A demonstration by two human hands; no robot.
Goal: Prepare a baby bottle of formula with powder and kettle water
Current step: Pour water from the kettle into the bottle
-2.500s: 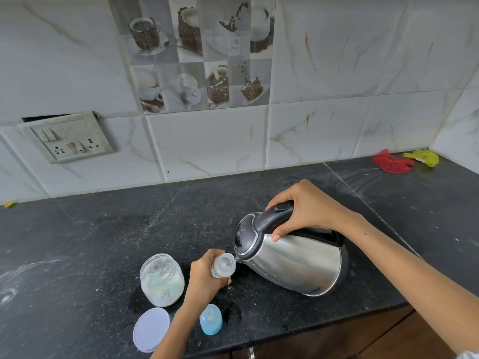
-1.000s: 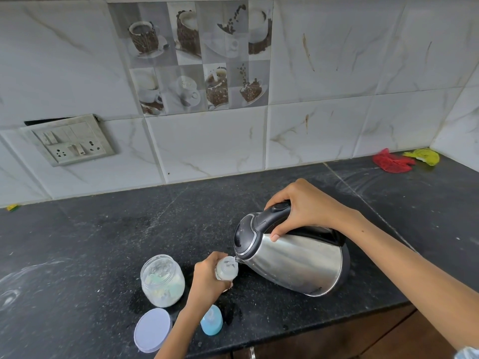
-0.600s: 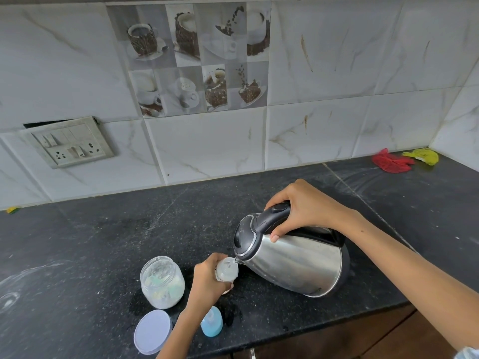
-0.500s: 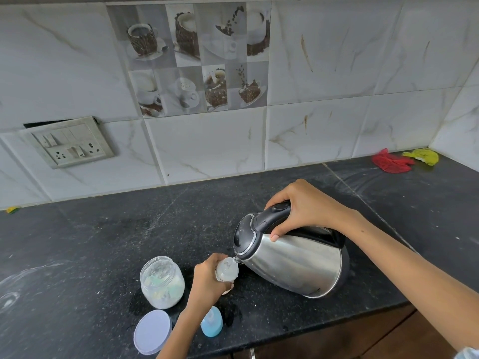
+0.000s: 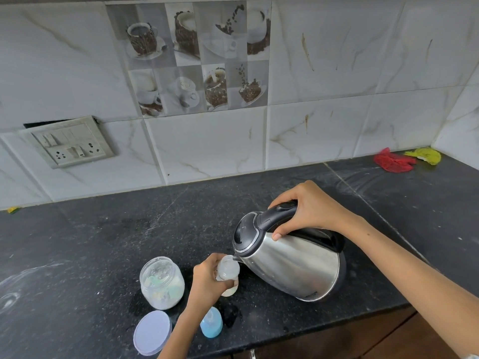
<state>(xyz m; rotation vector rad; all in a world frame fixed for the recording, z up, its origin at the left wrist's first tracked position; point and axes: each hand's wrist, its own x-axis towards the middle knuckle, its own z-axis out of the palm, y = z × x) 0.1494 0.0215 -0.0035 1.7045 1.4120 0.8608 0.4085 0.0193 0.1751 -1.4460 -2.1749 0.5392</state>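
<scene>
Head view. The right hand (image 5: 309, 208) wraps its grip around the black handle of the steel kettle (image 5: 293, 263), fingers curled over the top and thumb underneath, and holds the kettle tipped toward the person's left. The left hand (image 5: 207, 279) closes its grip around the baby bottle (image 5: 227, 271), which stands on the black worktop (image 5: 103, 242) with its open mouth directly under the kettle spout; spout and bottle rim appear to touch or nearly touch.

Step in hand, as judged: kettle water is being poured into the bottle. A stream cannot be made out, and the fill level is hidden by the fingers. The next move calls for levelling the kettle without dragging the spout across the rim, setting it down on the far side of the right grip, and then closing the bottle.

Just beyond the back of the left grip stands the open powder jar (image 5: 162, 282), with white powder in its lower part. Its pale round lid (image 5: 152, 332) lies flat nearer the person, and the blue bottle cap (image 5: 211, 323) sits beside the left wrist.

Writing: a small printed mark runs along the kettle's lower edge and another on the bottle wall; both are too small to read. No brand is legible.
</scene>
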